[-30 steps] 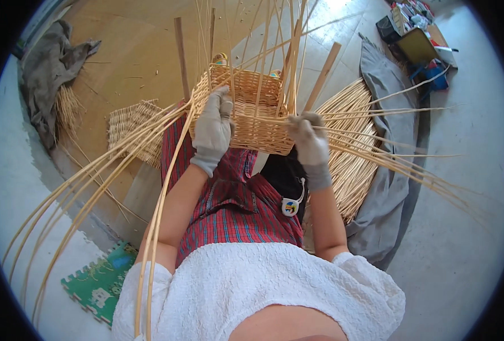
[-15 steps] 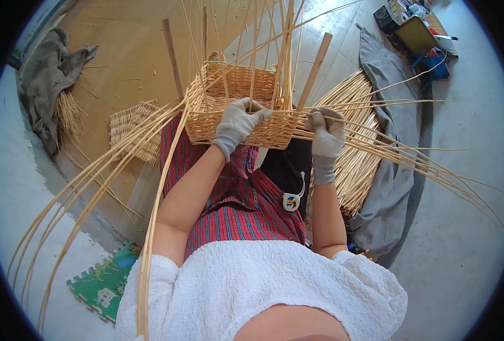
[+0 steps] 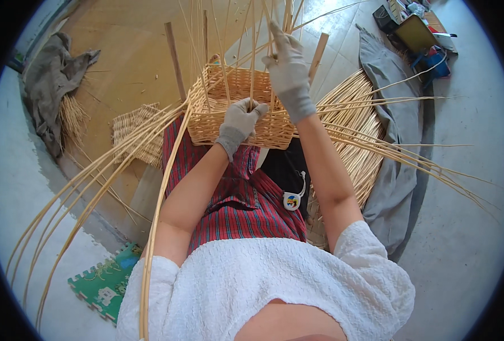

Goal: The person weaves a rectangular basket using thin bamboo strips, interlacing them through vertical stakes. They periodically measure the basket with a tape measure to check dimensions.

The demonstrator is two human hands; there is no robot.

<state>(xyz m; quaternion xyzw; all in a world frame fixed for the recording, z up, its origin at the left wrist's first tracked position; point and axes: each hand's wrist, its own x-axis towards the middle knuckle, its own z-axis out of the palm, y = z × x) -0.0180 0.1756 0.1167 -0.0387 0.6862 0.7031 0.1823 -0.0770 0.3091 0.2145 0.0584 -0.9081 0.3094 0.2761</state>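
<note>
A partly woven rectangular wicker basket sits on my lap, with thin rods standing up from its sides and long loose rods fanning out left and right. My left hand, in a pale glove with a grey cuff, is closed on the near rim, beside an upright rod. Above the basket's right corner is my gloved right hand. Its thumb and fingers close around a thin upright wicker rod. Behind the fingers, the grip is partly hidden.
Wooden posts rise around the basket. On the right lies a bundle of wicker rods beside grey cloth. A flat woven piece and more cloth lie left; a green foam mat is lower left.
My right hand has left the loose rods at the basket's right side and risen to the upright rods at the corner. My left hand stays at the rim.
</note>
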